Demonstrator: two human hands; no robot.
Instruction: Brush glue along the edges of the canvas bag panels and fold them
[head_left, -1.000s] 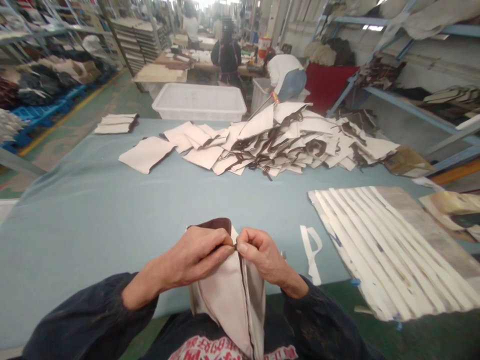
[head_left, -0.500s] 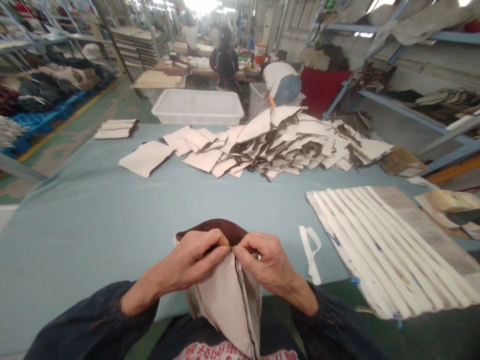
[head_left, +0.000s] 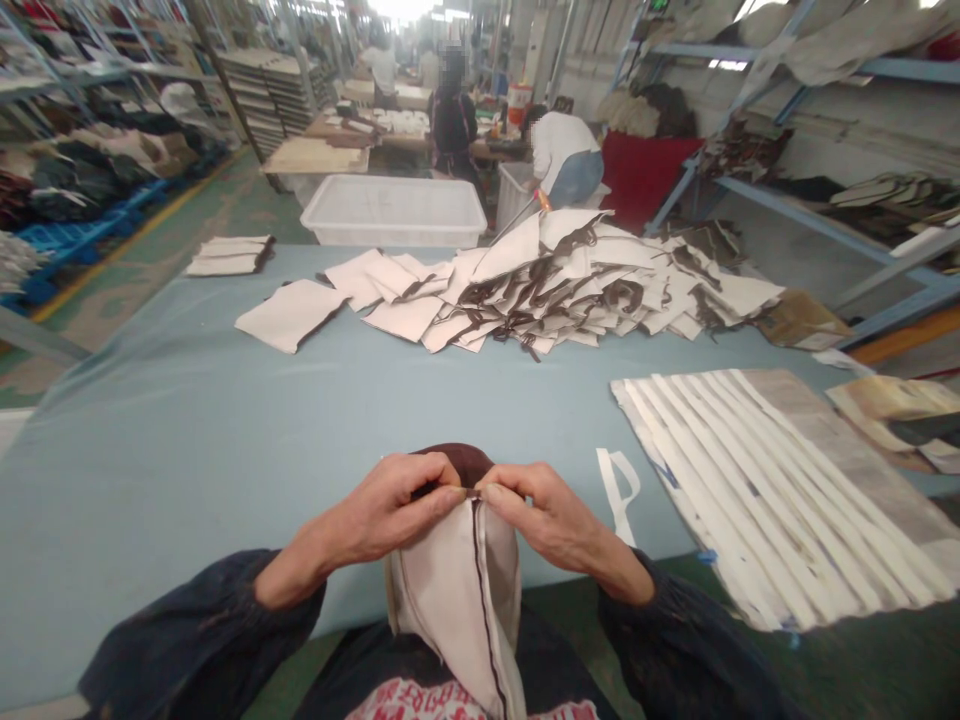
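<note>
A cream fabric piece (head_left: 442, 580) with a dark brown inner side and a dark seam running down it hangs over the table's front edge toward my lap. My left hand (head_left: 390, 505) pinches its top edge between thumb and fingers. Close beside it, my right hand (head_left: 544, 515) pinches the same edge just right of the seam. A short brown strip of the edge shows between the two thumbs. Behind the hands the brown side arches up; the fingers hide part of it.
A large heap of cream and brown fabric pieces (head_left: 555, 290) covers the table's far side. A small folded stack (head_left: 229, 256) lies far left. On the right are a board with white strips (head_left: 765, 490) and a loose white strip (head_left: 619, 495). Beyond stands a white bin (head_left: 394, 210); people work farther back.
Both hands have shifted slightly right, and their thumbs are a little farther apart along the edge. The brown arch behind them looks narrower.
</note>
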